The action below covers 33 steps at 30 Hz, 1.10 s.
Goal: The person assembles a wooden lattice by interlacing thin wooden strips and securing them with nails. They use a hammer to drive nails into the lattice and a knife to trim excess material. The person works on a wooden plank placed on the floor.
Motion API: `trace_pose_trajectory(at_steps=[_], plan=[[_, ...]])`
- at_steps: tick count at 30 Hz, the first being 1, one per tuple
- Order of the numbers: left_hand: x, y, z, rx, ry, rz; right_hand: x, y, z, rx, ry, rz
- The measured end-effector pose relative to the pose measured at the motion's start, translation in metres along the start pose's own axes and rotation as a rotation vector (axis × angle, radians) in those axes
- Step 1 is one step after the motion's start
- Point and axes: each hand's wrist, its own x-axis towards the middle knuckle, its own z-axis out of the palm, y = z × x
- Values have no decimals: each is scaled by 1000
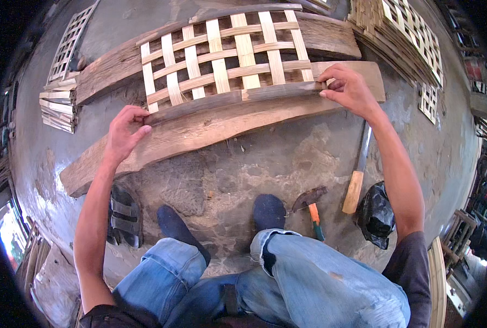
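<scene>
A woven lattice panel (pixel 219 68) of pale flat strips lies across two rough wooden planks. A dark, narrow strip (pixel 281 91) runs along its near edge, and a similar one lies along its far edge. At the near strip's left end my left hand (pixel 124 133) has its fingers curled, thumb and forefinger around the end. My right hand (pixel 353 92) pinches the same strip's right end between thumb and fingers, close to the panel's near right corner. The near plank (pixel 199 131) passes below both hands.
A hammer (pixel 314 213) and a wooden-handled blade (pixel 354 191) lie on the floor by my right foot. Beside them is a black plastic bag (pixel 377 216). Sandals (pixel 125 216) lie left. Stacked lattice panels (pixel 402 38) stand far right; a strip bundle (pixel 58 106) lies left.
</scene>
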Motion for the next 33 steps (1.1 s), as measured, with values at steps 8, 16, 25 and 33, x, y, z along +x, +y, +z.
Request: trace_pose_trajectory(at_steps=[8,16,25,33], plan=[[1,0,-1,41,-6,21,2,6,1,-4,20,-30],[5,-3,1,39,9,48,6,4,-1,-15,9,-49],[3,-5,4,65,32,59,7,-3,2,-87,17,-37],[4,-1,2,43,-27,68,11,3,3,-205,30,-131]])
